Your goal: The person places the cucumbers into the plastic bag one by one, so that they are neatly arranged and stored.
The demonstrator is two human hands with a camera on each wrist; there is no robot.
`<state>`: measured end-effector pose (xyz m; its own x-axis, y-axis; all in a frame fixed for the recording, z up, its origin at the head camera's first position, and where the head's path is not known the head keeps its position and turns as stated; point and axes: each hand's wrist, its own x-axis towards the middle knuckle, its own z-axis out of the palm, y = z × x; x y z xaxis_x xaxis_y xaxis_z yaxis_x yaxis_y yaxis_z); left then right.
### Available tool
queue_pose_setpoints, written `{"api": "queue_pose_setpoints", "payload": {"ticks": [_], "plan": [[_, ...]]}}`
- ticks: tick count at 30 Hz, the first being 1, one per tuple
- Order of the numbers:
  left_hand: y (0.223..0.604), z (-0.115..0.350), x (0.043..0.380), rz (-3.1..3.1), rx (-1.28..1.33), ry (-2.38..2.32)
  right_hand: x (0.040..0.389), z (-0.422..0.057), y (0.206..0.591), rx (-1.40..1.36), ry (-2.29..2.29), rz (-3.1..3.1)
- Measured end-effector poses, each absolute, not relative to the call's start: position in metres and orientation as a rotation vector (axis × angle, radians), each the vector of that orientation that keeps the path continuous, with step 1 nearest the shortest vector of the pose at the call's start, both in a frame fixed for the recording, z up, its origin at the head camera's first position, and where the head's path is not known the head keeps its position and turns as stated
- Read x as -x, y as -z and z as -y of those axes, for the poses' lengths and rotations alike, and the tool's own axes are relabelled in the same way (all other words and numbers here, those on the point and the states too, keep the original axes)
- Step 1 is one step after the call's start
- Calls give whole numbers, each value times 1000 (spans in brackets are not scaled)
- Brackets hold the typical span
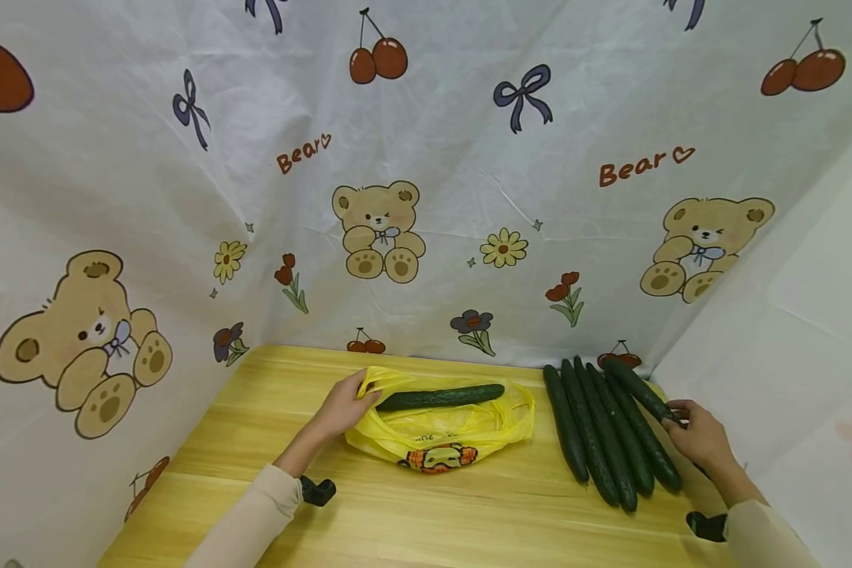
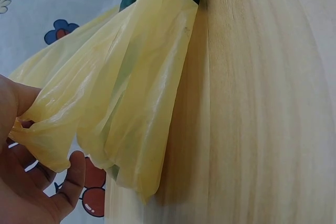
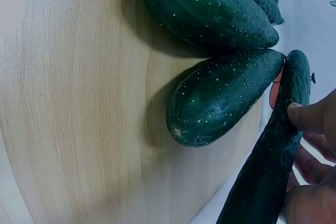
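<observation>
My left hand (image 1: 344, 405) pinches the left edge of a yellow plastic bag (image 1: 379, 436), its mouth spread wide on the table. Inside that mouth lies one dark green cucumber (image 1: 443, 396). Up close in the left wrist view, the bag's thin film (image 2: 142, 93) hangs in folds from the thumb and fingers. At the right, my right hand (image 1: 704, 438) grips another cucumber (image 1: 637, 385), thumb on one side and fingers on the other. This cucumber (image 3: 268, 150) slants beside the row, its far end over the rightmost one's end. Several cucumbers (image 1: 596, 430) lie side by side left of it.
Everything lies on a yellow wood-grain table (image 1: 483, 521). A white cloth (image 1: 447, 150) printed with bears, cherries and bows stands behind and at the left. A plain white side (image 1: 809, 347) closes off the right, close to my right hand.
</observation>
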<state>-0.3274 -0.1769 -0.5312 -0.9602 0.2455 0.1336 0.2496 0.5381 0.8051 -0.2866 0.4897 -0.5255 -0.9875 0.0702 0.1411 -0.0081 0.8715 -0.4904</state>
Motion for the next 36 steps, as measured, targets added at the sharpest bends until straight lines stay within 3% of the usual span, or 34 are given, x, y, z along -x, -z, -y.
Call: {"api": "queue_pose_setpoints", "payload": {"ticks": [36], "plan": [[527, 177, 329, 2779, 430, 1427, 274, -441, 499, -318, -762, 2802]]}}
